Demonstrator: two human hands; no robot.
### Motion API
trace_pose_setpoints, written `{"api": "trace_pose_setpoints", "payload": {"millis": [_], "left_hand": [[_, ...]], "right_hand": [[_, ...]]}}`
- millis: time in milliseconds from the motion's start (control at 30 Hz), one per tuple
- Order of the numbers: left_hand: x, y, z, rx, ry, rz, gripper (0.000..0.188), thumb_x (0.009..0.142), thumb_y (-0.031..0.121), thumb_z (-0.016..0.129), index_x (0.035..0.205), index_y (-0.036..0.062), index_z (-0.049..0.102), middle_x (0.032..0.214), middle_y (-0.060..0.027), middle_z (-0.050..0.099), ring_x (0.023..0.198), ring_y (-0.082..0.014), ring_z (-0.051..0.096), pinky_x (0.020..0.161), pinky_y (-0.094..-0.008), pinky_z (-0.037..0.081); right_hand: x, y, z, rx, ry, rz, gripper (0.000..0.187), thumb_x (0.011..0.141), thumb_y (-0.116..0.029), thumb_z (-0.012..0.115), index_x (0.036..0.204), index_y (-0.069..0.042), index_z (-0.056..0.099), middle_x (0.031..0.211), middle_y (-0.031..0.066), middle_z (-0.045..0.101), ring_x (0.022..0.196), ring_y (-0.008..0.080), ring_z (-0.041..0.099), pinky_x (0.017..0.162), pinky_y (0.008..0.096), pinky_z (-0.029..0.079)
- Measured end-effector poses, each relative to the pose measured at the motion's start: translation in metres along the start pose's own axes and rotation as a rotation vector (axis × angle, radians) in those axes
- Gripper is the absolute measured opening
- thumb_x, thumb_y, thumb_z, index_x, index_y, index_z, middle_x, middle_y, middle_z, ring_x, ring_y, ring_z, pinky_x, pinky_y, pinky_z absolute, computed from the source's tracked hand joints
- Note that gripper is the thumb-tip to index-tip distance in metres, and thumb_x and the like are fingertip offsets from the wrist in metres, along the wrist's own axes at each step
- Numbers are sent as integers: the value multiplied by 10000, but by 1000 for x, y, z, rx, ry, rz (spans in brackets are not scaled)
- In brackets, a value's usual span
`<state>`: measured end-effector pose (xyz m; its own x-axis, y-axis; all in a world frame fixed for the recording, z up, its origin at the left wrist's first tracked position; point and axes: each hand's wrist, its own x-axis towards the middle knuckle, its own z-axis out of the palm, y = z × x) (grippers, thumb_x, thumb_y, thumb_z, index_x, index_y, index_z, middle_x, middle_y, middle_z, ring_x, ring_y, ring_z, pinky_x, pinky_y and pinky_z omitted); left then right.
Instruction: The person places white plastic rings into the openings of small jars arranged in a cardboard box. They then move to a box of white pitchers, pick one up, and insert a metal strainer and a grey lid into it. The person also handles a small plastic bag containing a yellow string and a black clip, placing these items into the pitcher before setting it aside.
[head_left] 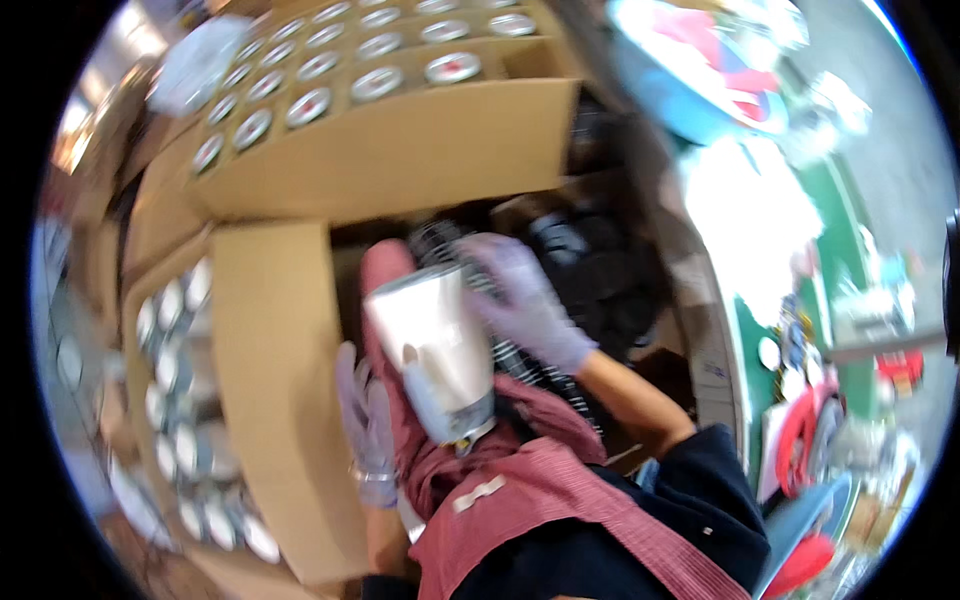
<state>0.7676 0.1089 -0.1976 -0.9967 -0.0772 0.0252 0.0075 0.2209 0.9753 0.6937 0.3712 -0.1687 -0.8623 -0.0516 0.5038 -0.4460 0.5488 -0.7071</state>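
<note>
A glossy white, tapering container (435,330) with a blue patch on its side is tilted over my lap, smeared by motion. Wearing a pale purple glove, my right hand (520,300) grips its upper right side; the fingertips are partly hidden. My left hand (372,425), gloved the same way, is beside my left thigh, against the flap of a carton (275,400). Its fingers are stretched out and hold nothing.
Ahead stands a divided cardboard box (390,150) with rows of round-topped containers. More white containers (185,400) fill the left carton. Dark items (600,260) lie beyond my right hand. On the right, a green table (845,200) carries a blue basin (665,80) and clutter.
</note>
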Motion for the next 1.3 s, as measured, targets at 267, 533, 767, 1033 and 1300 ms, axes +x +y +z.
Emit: {"api": "trace_pose_setpoints", "payload": {"millis": [267, 533, 767, 1033, 1300], "left_hand": [[47, 14, 1, -87, -390, -101, 774, 811, 59, 611, 1509, -2, 284, 1386, -144, 490, 1232, -265, 493, 1047, -348, 390], [86, 0, -5, 214, -273, 38, 438, 1039, 262, 417, 1324, -52, 523, 1276, -161, 594, 1198, -254, 545, 1036, -362, 408], [119, 42, 29, 87, -181, 136, 352, 1040, 160, 427, 1272, -67, 562, 1254, -176, 616, 1166, -251, 578, 1037, -355, 429], [157, 76, 59, 73, -288, 263, 303, 1005, 110, 470, 1232, -38, 605, 1222, -163, 637, 1135, -243, 593, 1018, -340, 437], [166, 125, 147, 66, -627, 525, 226, 915, 54, 593, 1126, -6, 650, 1083, -163, 682, 1003, -260, 661, 906, -318, 496]], "right_hand": [[17, 32, -167, -542, 211, 21, 305, 809, -65, 702, 1108, -56, 644, 1068, 143, 660, 1002, 323, 635, 881, 413, 514], [-15, 134, -388, -980, 372, 616, 429, 900, -340, 619, 1214, -48, 643, 1103, 195, 688, 1001, 350, 666, 902, 412, 518], [-12, 130, -304, -736, -150, 698, 324, 850, -337, 718, 997, -55, 661, 835, 112, 656, 862, 285, 640, 810, 387, 498], [-3, 119, -335, 25, 287, 558, 231, 857, -21, 540, 1058, 30, 643, 916, 42, 640, 831, 124, 581, 753, 280, 478], [35, 103, -290, 144, 82, 600, 185, 970, -197, 615, 961, -16, 653, 836, -5, 584, 792, 107, 547, 754, 265, 460]]}}
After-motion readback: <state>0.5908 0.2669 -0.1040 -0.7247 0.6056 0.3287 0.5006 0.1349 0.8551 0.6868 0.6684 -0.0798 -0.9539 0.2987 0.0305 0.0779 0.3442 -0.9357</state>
